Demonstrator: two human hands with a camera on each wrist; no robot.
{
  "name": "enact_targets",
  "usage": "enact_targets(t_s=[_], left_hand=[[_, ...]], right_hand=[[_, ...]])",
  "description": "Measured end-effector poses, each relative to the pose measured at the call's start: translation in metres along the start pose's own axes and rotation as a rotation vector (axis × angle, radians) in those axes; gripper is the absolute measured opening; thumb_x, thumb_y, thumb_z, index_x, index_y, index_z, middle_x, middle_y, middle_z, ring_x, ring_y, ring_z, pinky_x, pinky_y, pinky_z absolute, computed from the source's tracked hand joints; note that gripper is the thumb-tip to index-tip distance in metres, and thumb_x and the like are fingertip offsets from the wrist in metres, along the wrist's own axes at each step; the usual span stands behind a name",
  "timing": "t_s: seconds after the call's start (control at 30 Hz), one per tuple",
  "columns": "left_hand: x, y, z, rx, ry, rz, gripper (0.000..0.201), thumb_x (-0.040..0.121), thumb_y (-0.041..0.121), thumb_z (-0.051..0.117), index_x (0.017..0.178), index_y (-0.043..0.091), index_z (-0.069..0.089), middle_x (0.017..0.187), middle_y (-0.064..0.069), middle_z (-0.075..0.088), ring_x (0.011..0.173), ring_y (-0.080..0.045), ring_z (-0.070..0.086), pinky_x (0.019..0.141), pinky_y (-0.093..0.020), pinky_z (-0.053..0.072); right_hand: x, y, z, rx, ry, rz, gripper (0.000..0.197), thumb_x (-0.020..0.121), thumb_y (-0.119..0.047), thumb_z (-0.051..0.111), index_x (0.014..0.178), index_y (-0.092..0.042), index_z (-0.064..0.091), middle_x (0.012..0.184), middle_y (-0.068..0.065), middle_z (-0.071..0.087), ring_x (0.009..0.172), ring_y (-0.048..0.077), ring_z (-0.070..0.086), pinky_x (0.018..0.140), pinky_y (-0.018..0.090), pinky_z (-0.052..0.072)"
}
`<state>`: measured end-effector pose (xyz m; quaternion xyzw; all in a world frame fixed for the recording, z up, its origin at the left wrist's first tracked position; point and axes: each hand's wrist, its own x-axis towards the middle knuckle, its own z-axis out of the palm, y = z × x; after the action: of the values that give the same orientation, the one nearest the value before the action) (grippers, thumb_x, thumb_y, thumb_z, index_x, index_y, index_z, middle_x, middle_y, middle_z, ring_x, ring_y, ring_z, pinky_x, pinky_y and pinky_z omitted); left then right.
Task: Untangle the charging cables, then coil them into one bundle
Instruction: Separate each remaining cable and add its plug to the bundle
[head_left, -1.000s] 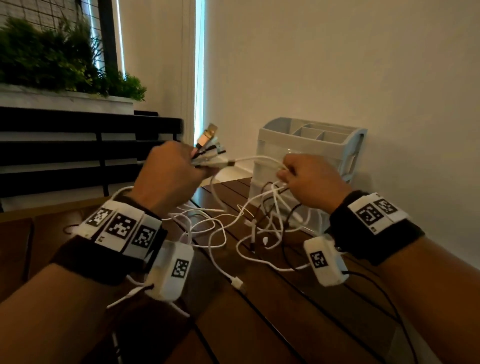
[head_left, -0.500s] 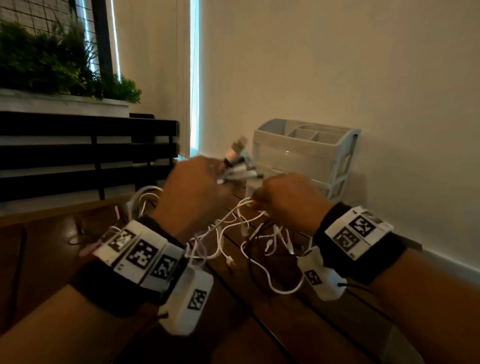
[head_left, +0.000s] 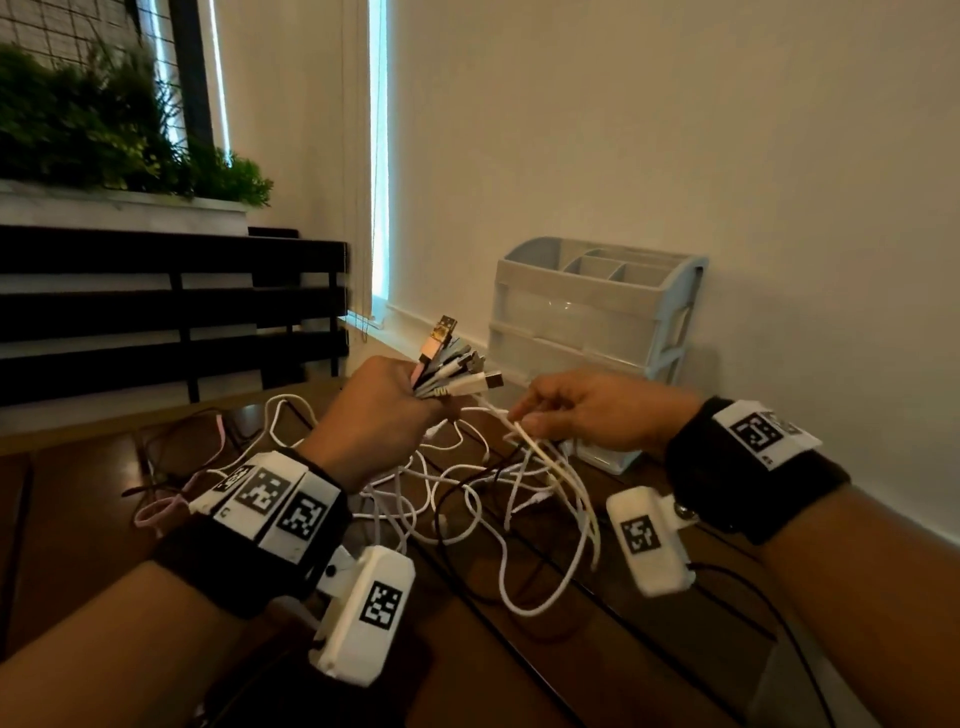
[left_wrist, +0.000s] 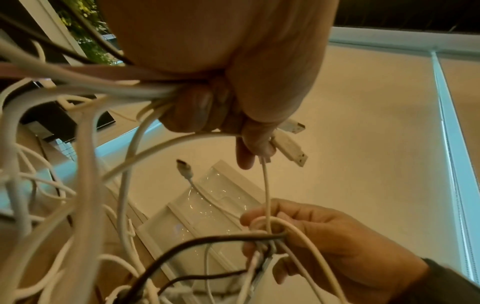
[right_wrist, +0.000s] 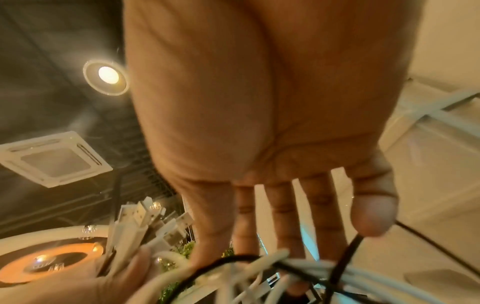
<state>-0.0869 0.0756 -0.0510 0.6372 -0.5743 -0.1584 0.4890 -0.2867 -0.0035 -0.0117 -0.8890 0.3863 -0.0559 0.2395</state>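
The left hand has its grip closed round a fan of USB plug ends, held up above the counter. The right hand, just beside it, pinches several white and dark strands of the charging cables, though which strands is blurred. The remaining tangle trails onto the counter before a pale drawer organiser.

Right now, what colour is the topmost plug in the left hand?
Pink, with a metal tip: the topmost plug in the left hand, clearest in the head view.
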Motion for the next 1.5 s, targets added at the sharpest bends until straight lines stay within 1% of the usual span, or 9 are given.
enact_targets(t_s=[0.17,0.4,0.7,0.83,0.93,1.0,1.1,1.23,1.5], left_hand=[[-0.001,0.0,-0.002,0.04,-0.023,-0.025,0.014,0.082,0.023,0.075,0.071,0.02,0.067,0.067,-0.002,0.065,0.057,-0.014,0.057,0.05,-0.025,0.041],[0.005,-0.006,-0.01,0.055,0.067,-0.087,0.012,0.079,0.016,0.076,0.075,0.006,0.071,0.066,-0.01,0.064,0.057,-0.022,0.055,0.054,-0.028,0.04],[0.009,-0.012,-0.011,0.092,0.11,-0.095,0.015,0.081,0.02,0.074,0.084,0.005,0.072,0.076,-0.014,0.068,0.07,-0.03,0.064,0.064,-0.041,0.053],[0.01,-0.013,-0.008,0.114,0.101,-0.096,0.017,0.081,0.022,0.075,0.084,0.006,0.073,0.076,-0.014,0.069,0.072,-0.033,0.065,0.067,-0.044,0.056],[0.009,-0.012,-0.008,0.108,0.114,-0.109,0.021,0.079,0.026,0.077,0.084,0.006,0.073,0.076,-0.014,0.069,0.072,-0.032,0.065,0.068,-0.046,0.056],[0.008,-0.011,-0.008,0.098,0.122,-0.107,0.019,0.08,0.024,0.076,0.087,0.006,0.073,0.076,-0.012,0.068,0.069,-0.029,0.064,0.062,-0.041,0.053],[0.006,-0.008,-0.007,0.056,0.126,-0.067,0.012,0.081,0.02,0.075,0.087,0.01,0.072,0.071,-0.008,0.065,0.057,-0.019,0.057,0.052,-0.027,0.042],[0.004,-0.001,-0.007,0.031,0.139,-0.021,0.006,0.08,0.015,0.075,0.081,0.01,0.073,0.062,-0.004,0.061,0.05,-0.014,0.052,0.049,-0.023,0.036],[0.008,0.01,-0.05,0.101,0.306,0.035,0.012,0.081,0.024,0.075,0.073,0.017,0.07,0.064,-0.001,0.061,0.063,-0.018,0.059,0.055,-0.027,0.043]], right_hand=[[-0.003,0.015,0.001,0.164,-0.049,-0.078,0.023,0.091,-0.023,0.061,0.114,-0.027,0.063,0.104,0.003,0.07,0.099,0.017,0.065,0.094,0.036,0.05],[0.003,0.037,-0.014,0.401,0.546,-0.072,0.028,0.078,0.007,0.067,0.067,-0.016,0.057,0.077,0.012,0.063,0.084,0.033,0.066,0.09,0.05,0.053],[-0.006,0.056,-0.018,0.262,0.169,0.347,0.029,0.089,0.007,0.05,0.1,-0.014,0.066,0.077,0.013,0.07,0.059,0.018,0.065,0.052,0.026,0.049],[-0.012,0.041,-0.02,-0.138,0.012,0.435,0.041,0.086,0.003,0.05,0.119,-0.021,0.057,0.091,0.016,0.073,0.066,0.023,0.067,0.06,0.032,0.053],[-0.021,0.02,-0.027,-0.223,0.038,0.331,0.06,0.086,0.002,0.05,0.129,-0.039,0.048,0.122,0.005,0.06,0.097,0.023,0.064,0.077,0.035,0.057],[-0.03,0.004,-0.034,-0.296,0.232,0.143,0.061,0.083,0.007,0.048,0.125,-0.038,0.054,0.131,-0.001,0.049,0.11,0.018,0.054,0.083,0.03,0.048],[-0.028,-0.017,-0.028,-0.167,0.56,-0.102,0.036,0.085,0.0,0.057,0.108,-0.027,0.065,0.108,-0.003,0.058,0.08,0.004,0.053,0.068,0.02,0.04],[0.001,-0.028,0.016,-0.295,0.255,-0.142,0.04,0.086,-0.044,0.065,0.122,-0.03,0.059,0.106,-0.015,0.054,0.089,0.004,0.052,0.077,0.024,0.042],[0.025,0.032,-0.004,-0.584,0.337,0.118,0.021,0.086,-0.036,0.066,0.084,-0.015,0.065,0.095,0.005,0.058,0.091,0.023,0.056,0.077,0.036,0.047]])
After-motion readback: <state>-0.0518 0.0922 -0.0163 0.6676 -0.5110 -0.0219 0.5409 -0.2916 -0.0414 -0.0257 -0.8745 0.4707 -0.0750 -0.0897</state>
